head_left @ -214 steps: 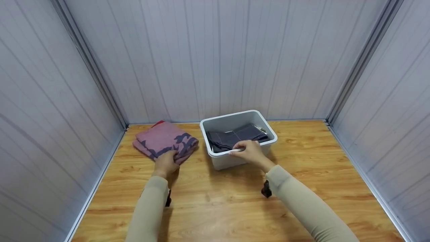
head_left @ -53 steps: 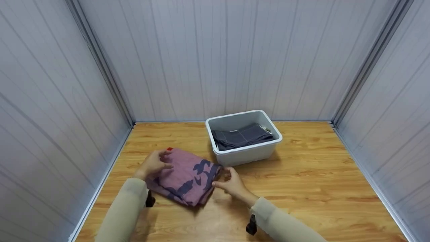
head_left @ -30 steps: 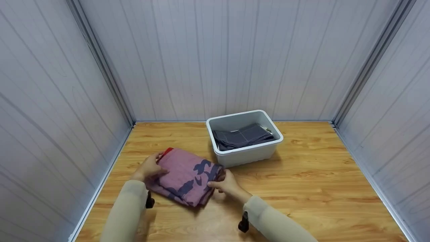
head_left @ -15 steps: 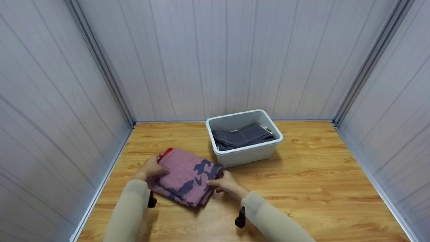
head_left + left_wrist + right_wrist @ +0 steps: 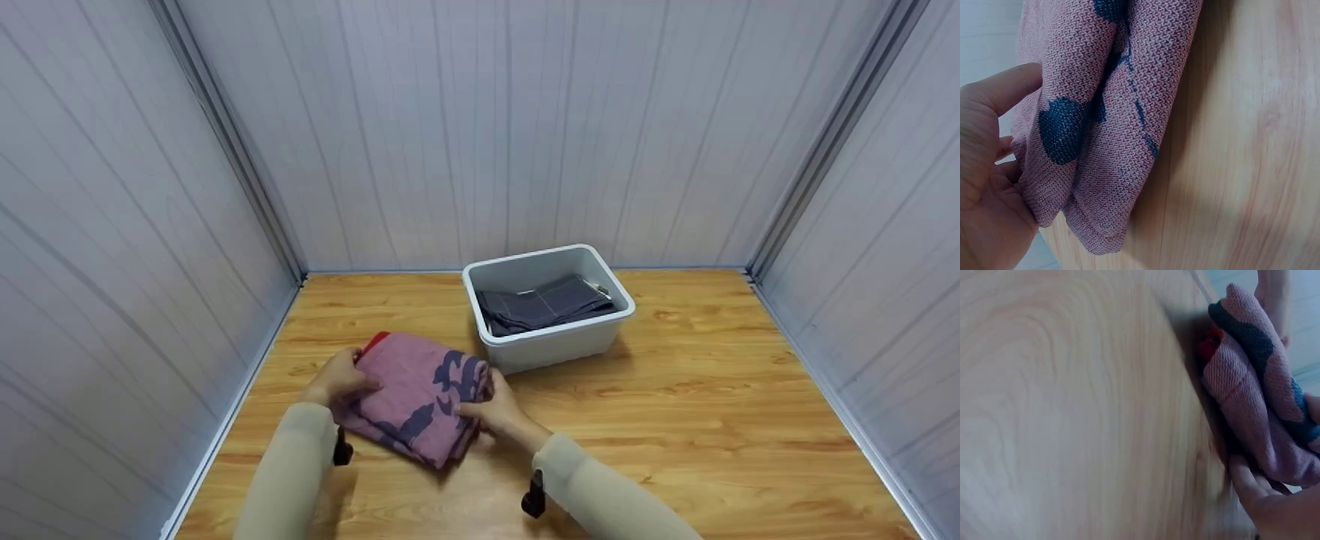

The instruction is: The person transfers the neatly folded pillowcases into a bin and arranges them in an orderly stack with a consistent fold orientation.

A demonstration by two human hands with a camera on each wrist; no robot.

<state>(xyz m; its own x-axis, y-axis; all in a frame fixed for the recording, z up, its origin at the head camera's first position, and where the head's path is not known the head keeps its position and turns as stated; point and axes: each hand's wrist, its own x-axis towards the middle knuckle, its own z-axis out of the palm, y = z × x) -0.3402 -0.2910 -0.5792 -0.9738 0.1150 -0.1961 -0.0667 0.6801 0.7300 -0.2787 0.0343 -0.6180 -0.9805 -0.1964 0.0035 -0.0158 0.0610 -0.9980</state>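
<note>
A folded pink cloth (image 5: pixel 420 394) with dark blue patches lies left of the bin, a red bit showing at its back corner. My left hand (image 5: pixel 339 379) grips its left side, thumb on top, the other fingers mostly hidden. In the left wrist view, the thumb of that hand (image 5: pixel 994 169) meets the thick layers of woven fabric. At the opposite side my right hand (image 5: pixel 501 411) holds the edge, thumb above. The right wrist view shows fingers (image 5: pixel 1247 481) of this hand tucked beneath the layers, close to the wooden surface.
A light grey plastic bin (image 5: pixel 551 349) stands behind and right of the cloth. Inside it lies a folded dark grey cloth (image 5: pixel 551 300) with thin pale lines, beside a small shiny item (image 5: pixel 600 289). Panel walls (image 5: pixel 480 135) close off the wooden surface (image 5: pixel 712 397) at the back and sides.
The pink cloth has come nearer and rightward from beside the back wall. My right hand has left the bin's rim and taken the cloth's right edge, which now shifts slightly left.
</note>
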